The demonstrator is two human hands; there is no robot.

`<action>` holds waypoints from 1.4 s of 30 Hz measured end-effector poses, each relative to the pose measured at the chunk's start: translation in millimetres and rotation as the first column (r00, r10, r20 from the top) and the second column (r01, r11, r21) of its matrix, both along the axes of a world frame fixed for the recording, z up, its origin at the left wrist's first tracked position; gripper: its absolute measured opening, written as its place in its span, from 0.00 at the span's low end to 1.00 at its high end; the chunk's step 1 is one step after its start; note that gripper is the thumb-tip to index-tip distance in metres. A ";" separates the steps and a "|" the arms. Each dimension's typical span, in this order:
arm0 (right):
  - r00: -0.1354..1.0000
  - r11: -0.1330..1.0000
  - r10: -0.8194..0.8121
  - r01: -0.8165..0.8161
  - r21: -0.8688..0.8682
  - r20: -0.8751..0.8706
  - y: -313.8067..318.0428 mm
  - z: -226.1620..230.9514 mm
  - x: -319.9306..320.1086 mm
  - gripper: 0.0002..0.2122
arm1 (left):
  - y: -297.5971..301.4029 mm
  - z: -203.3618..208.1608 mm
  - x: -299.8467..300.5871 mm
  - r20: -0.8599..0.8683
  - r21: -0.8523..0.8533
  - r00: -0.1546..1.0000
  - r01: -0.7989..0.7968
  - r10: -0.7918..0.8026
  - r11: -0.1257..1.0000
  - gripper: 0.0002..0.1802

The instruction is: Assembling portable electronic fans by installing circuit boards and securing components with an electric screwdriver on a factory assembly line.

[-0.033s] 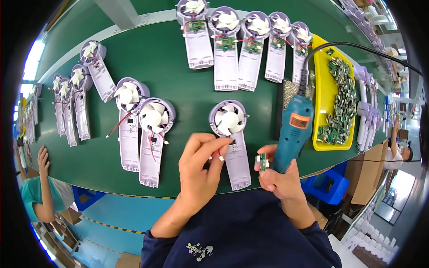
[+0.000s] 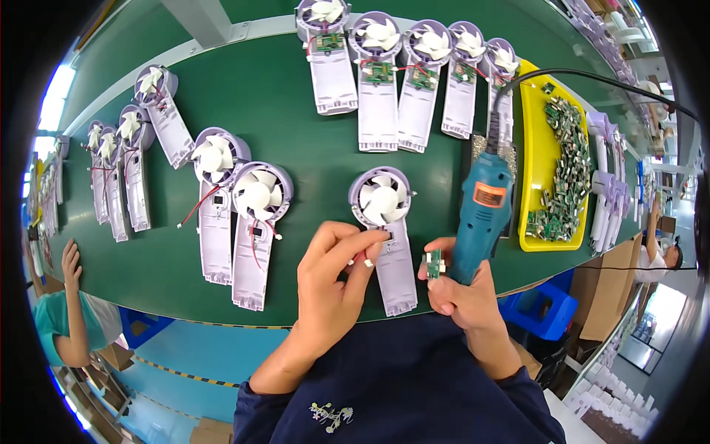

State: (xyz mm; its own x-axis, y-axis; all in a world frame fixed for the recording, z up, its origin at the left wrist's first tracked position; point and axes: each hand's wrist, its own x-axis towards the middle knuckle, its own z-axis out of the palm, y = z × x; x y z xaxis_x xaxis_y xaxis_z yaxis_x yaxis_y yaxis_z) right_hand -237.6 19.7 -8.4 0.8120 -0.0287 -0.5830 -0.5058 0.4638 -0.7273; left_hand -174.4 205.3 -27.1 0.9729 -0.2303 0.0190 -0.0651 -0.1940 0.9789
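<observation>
My left hand (image 2: 329,277) is closed round a thin red wire with a white plug (image 2: 367,263) showing between thumb and fingers. Its index fingertip reaches a small black part on the body of a lilac handheld fan half (image 2: 397,274), which lies in front of me with its white blades (image 2: 383,201) facing up. In my right hand (image 2: 470,300) is a teal corded electric screwdriver (image 2: 484,214), its cable end pointing away from me. That same hand's thumb and fingers also pinch a small green circuit board (image 2: 434,264) with white connectors. The screwdriver's tip is hidden.
Fan halves with green boards (image 2: 379,111) stand in a row at the back; others (image 2: 251,259) lie on the left. A yellow tray (image 2: 529,170) of circuit boards is at the right, behind the screwdriver. Another person's hand (image 2: 72,266) rests at the table's left edge.
The circuit board in my right hand has turned slightly, showing more of its green face. The screwdriver has tilted a little to the left. My left hand keeps its grip.
</observation>
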 end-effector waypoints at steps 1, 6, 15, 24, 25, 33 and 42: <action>1.000 0.999 0.024 -0.024 -0.034 -0.007 1.8 0.6 4.5 0.22 | 4.6 1.8 3.0 -0.001 -0.002 1.000 -0.008 0.008 1.000 0.09; 0.992 0.980 0.122 -0.119 -0.158 0.013 11.4 3.2 13.4 0.21 | 19.6 5.9 16.4 -0.276 -0.174 0.940 0.157 -0.201 0.972 0.09; 0.986 0.972 0.165 -0.159 -0.171 0.020 20.0 2.9 19.1 0.19 | 24.9 1.9 20.0 -0.295 -0.307 0.893 0.248 -0.340 0.919 0.13; 0.983 0.963 0.181 -0.170 -0.207 0.034 22.3 2.9 19.4 0.17 | 18.7 -1.7 15.6 -0.218 -0.226 0.947 0.187 -0.236 0.956 0.10; 0.981 0.962 0.189 -0.177 -0.208 0.041 21.8 2.4 19.3 0.16 | 18.3 -1.2 15.5 -0.219 -0.226 0.946 0.189 -0.238 0.956 0.10; 0.979 0.963 0.196 -0.181 -0.200 0.057 20.8 3.3 20.2 0.16 | 17.6 1.3 14.8 -0.233 -0.180 0.944 0.193 -0.233 0.965 0.08; 0.981 0.959 0.189 -0.175 -0.222 0.043 20.9 3.4 19.8 0.16 | 14.7 -0.3 12.2 -0.196 -0.166 0.961 0.162 -0.194 0.973 0.09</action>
